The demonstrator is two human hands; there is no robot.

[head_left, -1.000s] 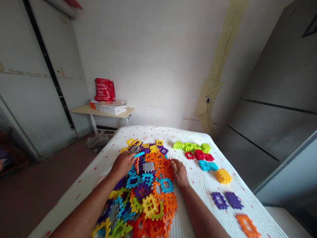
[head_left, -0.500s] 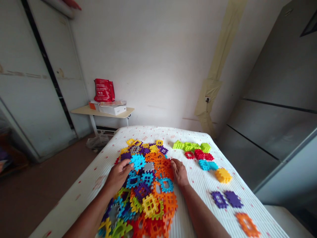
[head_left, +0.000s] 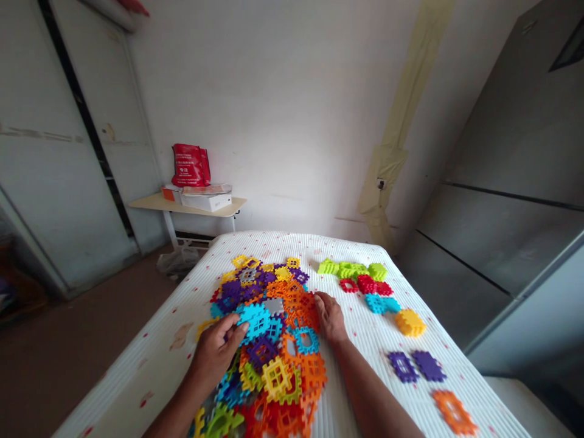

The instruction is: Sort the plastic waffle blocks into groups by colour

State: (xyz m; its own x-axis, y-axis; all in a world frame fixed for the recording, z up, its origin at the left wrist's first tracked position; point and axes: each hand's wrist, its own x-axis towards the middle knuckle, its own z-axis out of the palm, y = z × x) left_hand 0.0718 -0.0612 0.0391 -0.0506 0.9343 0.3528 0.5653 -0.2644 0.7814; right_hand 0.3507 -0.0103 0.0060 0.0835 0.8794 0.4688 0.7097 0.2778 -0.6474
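Note:
Between the thumb and fingers of my left hand (head_left: 221, 347) is a light blue plastic interlocking tile (head_left: 252, 320) with notched edges, held over a heaped pile of such tiles. Another blue tile may be stacked with it; I cannot tell. My right hand (head_left: 331, 316) rests at the pile's right side, fingers loosely extended against the orange tiles (head_left: 301, 304). A grey tile (head_left: 274, 306) lies between my hands. Nearer me in the pile are a yellow window tile (head_left: 276, 377) and a purple tile (head_left: 262, 351).
On the white ribbed bedcover (head_left: 365, 377), to the right, lie green tiles (head_left: 351, 269), red tiles (head_left: 367, 284), blue tiles (head_left: 381, 303), a yellow stack (head_left: 410, 322), two purple tiles (head_left: 427, 365) and an orange tile (head_left: 454, 412). A small table (head_left: 191, 208) stands at the back left.
My left hand has moved toward me and slightly right, carrying the light blue tile lower over the pile. Purple tiles behind it now show. My right hand stays in place.

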